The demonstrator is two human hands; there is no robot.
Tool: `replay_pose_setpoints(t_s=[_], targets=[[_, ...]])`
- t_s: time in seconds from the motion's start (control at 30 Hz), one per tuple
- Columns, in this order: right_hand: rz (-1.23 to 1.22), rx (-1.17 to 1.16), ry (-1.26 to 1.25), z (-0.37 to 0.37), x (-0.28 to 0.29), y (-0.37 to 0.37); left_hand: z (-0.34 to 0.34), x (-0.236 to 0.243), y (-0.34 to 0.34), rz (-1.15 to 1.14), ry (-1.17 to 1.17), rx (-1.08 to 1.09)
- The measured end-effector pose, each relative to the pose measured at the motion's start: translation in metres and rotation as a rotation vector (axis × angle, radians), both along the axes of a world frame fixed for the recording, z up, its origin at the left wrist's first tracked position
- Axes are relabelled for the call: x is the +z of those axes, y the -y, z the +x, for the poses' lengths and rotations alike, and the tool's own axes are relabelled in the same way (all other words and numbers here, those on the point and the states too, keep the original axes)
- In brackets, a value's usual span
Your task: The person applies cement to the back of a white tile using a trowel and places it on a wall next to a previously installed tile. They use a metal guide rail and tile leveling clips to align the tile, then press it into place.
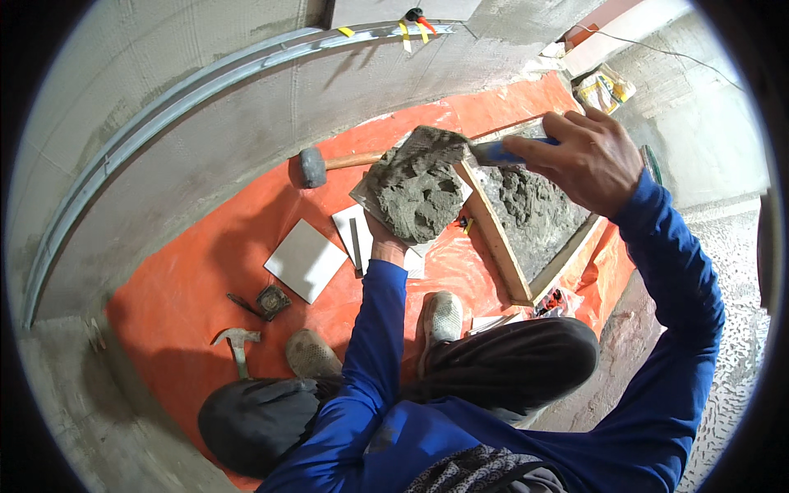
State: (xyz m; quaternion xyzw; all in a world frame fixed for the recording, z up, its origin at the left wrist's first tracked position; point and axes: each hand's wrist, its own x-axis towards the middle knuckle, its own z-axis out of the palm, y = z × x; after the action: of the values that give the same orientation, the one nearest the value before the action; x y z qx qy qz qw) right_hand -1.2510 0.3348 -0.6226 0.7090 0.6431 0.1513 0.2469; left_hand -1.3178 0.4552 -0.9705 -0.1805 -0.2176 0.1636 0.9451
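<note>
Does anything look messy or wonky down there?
Yes: the orange sheet looks wrinkled and bunched up just right of the wooden-sided mortar trough, though it lies flatter on the left. Nothing else stands out.

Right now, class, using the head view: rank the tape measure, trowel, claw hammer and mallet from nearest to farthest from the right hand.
1. Trowel: held in the right hand.
2. Mallet: to the left, about level with the hand in view.
3. Tape measure: farther left, lower.
4. Claw hammer: lower left, below the tape measure.
</note>
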Motion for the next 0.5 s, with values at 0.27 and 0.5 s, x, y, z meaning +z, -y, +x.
replay_pose_setpoints(t_s=[0.27,0.5], targets=[[-0.104,-0.476,-0.381,-0.009,0.002,0.008,0.002,-0.007,-0.008,0.056,-0.429,0.005],[-0.332,-1.022,-1.158,-0.001,-0.008,-0.007,-0.001,-0.007,-0.008,0.069,-0.456,0.012]])
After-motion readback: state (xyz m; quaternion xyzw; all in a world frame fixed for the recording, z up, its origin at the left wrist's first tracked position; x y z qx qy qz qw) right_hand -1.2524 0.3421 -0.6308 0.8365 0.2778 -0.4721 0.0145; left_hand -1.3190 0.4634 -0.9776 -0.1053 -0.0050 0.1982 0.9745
